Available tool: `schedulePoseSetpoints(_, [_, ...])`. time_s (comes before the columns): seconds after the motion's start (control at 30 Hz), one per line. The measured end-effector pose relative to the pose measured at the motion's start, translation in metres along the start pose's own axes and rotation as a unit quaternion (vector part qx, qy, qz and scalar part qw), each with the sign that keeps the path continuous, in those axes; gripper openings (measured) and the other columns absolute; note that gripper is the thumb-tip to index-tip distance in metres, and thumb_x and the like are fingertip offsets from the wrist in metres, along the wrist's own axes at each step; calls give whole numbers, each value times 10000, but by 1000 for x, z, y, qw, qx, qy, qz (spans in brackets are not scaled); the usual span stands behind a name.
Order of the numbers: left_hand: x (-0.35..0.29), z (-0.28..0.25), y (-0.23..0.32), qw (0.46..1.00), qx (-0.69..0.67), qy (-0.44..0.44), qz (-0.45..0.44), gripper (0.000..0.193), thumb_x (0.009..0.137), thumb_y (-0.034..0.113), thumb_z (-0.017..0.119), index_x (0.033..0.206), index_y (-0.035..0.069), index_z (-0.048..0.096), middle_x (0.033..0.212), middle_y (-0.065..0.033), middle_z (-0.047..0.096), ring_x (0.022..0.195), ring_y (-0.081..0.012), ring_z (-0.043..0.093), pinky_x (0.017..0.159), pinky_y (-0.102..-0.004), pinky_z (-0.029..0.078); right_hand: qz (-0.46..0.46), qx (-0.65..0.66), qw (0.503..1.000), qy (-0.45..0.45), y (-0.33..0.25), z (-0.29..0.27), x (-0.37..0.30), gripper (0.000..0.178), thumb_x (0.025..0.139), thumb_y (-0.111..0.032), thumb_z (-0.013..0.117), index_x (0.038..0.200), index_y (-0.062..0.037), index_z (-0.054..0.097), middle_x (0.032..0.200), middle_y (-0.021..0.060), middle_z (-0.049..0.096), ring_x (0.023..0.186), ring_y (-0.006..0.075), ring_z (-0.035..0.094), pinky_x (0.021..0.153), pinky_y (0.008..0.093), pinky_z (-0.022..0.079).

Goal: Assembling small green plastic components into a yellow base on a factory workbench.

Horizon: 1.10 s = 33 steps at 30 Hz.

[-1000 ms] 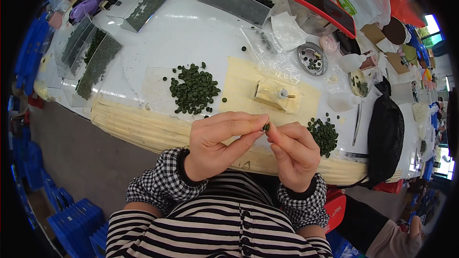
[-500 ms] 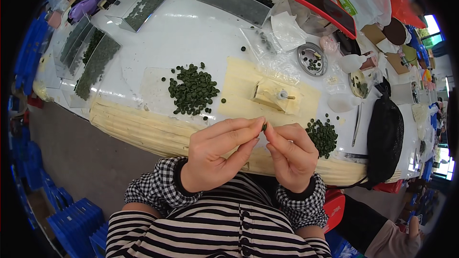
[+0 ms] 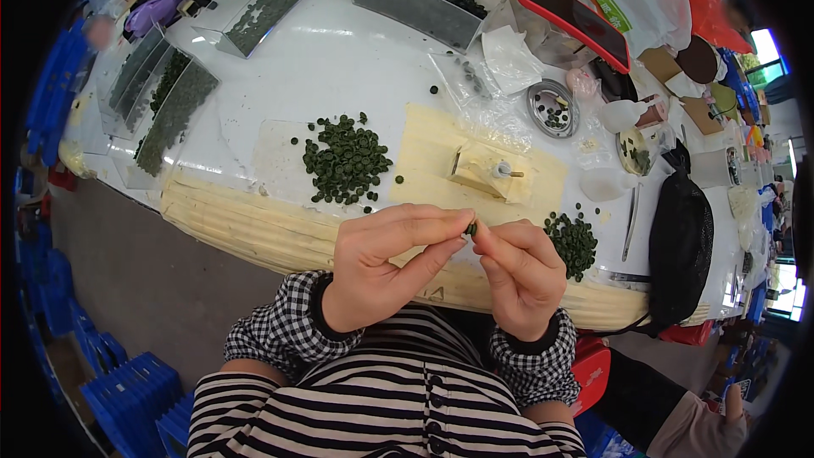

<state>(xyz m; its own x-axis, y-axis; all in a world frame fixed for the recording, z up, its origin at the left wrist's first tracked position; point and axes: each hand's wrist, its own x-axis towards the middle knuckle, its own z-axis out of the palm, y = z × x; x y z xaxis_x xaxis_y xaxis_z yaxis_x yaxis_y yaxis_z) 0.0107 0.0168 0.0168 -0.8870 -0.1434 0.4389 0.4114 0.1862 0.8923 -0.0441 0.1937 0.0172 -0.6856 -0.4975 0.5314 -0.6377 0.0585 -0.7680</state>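
Right now I have a small dark green disc (image 3: 471,227) pinched between the fingertips of both hands, held up in front of my chest, just short of the table's near edge. My left hand (image 3: 386,267) comes at it from about nine o'clock, thumb and forefinger nearly closed with the disc at their tips. My right hand (image 3: 519,276) meets it from about three o'clock, its fingertips drawn together against the same disc. Which hand bears more of the hold I cannot tell; the piece is too small to see how its flat face is turned.

From the disc, the small cream block (image 3: 485,171) with a metal pin (image 3: 507,172) sticking out sideways lies at twelve o'clock, near, on the pale yellow mat (image 3: 428,140). The pin's long axis runs toward three o'clock. My right hand looks slightly the nearer to that pin's tip.

A big heap of green discs (image 3: 346,161) sits at ten o'clock from my grip, and a smaller heap (image 3: 572,242) at three o'clock, just beside my right knuckles. Tweezers (image 3: 629,222) lie farther out at three o'clock.
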Motion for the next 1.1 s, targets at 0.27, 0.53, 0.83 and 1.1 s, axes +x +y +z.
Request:
schedulePoseSetpoints(0.27, [0,-1,-1,1000,3,5,-1,234,807,-72,702,1036,-24,707,980,-163,716,873,-216,704,758,-280,560,-2,7,1000,-2,0,0,-1,361,781,52,711,1134,-23,700,927,86,661,755,189,607,643,271,485])
schedulePoseSetpoints(0.53, [0,0,-2,1000,-11,8,1,235,809,-66,704,1040,-25,705,971,-159,717,864,-214,704,744,-275,559,-1,8,1000,-3,0,0,-1,363,778,57,711,1132,-23,701,917,87,656,754,184,607,634,263,483])
schedulePoseSetpoints(0.83, [-2,5,-5,1000,-27,12,-11,252,806,-48,715,1055,-16,698,930,-143,717,813,-211,701,708,-271,554,-2,4,1000,-9,-1,0,0,375,782,51,709,1148,-27,698,895,88,642,740,178,599,621,255,479])
schedulePoseSetpoints(1.1, [-2,2,-3,996,60,33,59,250,758,-58,758,999,-23,699,906,-143,712,784,-222,698,685,-275,560,-3,-11,1000,15,-2,0,-1,381,773,62,713,1144,-24,700,865,88,632,723,174,594,621,249,475])
